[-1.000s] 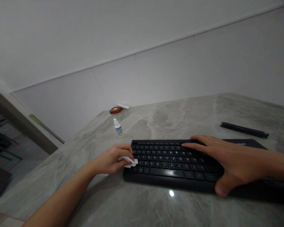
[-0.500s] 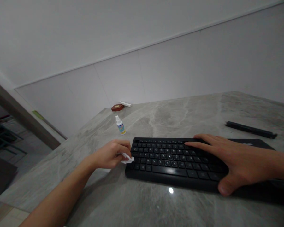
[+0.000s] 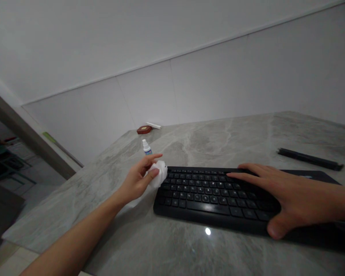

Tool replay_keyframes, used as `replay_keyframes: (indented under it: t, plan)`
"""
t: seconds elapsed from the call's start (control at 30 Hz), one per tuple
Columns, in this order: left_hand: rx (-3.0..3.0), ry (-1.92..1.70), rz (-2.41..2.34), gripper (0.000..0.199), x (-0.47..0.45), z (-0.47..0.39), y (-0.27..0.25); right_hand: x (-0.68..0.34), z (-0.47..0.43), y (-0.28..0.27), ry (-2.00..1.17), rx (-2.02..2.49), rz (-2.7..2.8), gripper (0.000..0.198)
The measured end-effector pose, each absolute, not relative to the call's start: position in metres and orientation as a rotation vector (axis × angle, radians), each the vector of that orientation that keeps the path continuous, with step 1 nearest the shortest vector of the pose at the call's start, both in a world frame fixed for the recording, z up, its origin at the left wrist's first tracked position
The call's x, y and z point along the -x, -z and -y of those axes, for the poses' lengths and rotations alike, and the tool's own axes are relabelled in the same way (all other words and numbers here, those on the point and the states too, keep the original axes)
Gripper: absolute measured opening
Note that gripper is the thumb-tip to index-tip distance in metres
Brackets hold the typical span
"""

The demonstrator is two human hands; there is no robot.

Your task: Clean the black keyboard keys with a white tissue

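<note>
A black keyboard lies on the grey marble-patterned table. At its left end, my left hand pinches a crumpled white tissue between thumb and fingers, by the back left corner. Its index finger sticks out past the tissue. My right hand rests flat across the keyboard's right part, fingers stretched towards the back edge and thumb at the front edge. Several keys there are hidden under it. Just behind my left hand stands a small white spray bottle, its lower part covered by the fingers.
A long black strip-like piece lies behind the keyboard on the right. At the table's far left corner are a brown-red case and a flat white item. A pale wall rises behind the table.
My left hand has moved up along the keyboard's left end with the tissue, which now shows more, and covers part of the bottle. My right hand has stayed in place.
</note>
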State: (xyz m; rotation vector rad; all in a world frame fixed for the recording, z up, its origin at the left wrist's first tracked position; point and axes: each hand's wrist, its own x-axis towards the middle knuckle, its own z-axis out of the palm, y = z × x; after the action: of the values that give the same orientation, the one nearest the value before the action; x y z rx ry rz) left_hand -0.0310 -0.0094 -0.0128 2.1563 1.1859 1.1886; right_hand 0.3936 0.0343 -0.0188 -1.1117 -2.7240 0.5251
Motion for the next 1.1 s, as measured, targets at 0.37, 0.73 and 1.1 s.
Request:
replay_keyframes:
  t: [0.37,0.73,1.1]
  plan:
    - [-2.634,-0.821,-0.846,0.030,0.022,0.015,-0.006,-0.384,-0.028,0.005,-0.659,1.263,2.764,0.113]
    - [-2.633,-0.441,-0.810,0.040,0.029,0.021,-0.016,-0.391,-0.033,0.013,-0.594,1.136,2.762,0.110]
    - [-2.611,-0.509,-0.965,0.019,0.026,0.018,-0.010,-0.390,-0.033,0.015,-0.594,1.216,2.770,0.113]
